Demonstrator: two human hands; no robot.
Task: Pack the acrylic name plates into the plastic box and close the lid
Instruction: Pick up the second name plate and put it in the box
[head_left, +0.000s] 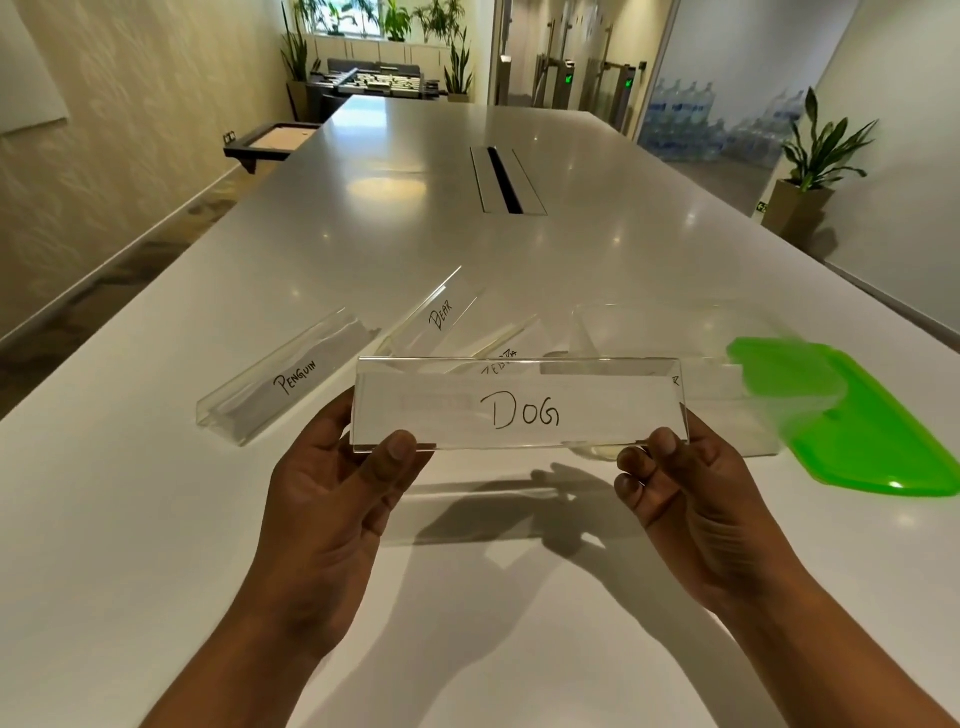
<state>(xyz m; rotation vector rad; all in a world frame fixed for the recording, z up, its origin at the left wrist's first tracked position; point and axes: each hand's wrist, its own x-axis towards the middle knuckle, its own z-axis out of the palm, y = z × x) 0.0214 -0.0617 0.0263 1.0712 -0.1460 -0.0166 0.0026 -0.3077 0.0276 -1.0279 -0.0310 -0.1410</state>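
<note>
You've got the DOG name plate (519, 410) pinched at both ends, left hand (332, 499) and right hand (691, 499), lifted off the table (467, 249) with the clear plastic box (675, 332) at 2 o'clock.

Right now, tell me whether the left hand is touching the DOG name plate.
Touching. The head view shows the left hand with its thumb pressed on the DOG name plate at its lower left corner.

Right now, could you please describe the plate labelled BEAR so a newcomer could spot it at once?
On the white table, look left of the clear box and green lid. Three plates lie there; BEAR is the middle one, between PENGUIN and ZEBRA, and it reaches farthest from the person.
</note>
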